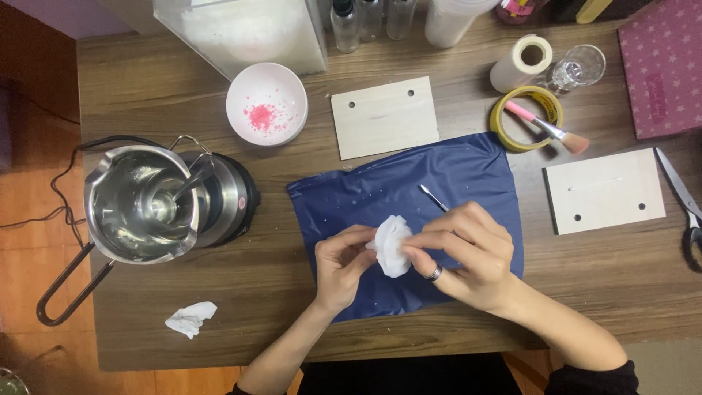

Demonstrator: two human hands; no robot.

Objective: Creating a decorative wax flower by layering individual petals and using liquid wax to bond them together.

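We pinched a crumpled white tissue (391, 246) between our left hand (341, 268) and right hand (468, 252), fingers closed on it, above a blue cloth (468, 175). A thin metal pick (433, 197) lay just beyond our right fingers.

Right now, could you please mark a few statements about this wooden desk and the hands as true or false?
1. Both hands, left hand and right hand, hold a white tissue wad. True.
2. The white bowl holds blue beads. False: the bits are pink.
3. The pink-handled brush lies across the yellow tape ring. True.
4. The scissors lie on the blue cloth. False: they lie at the desk's right edge.
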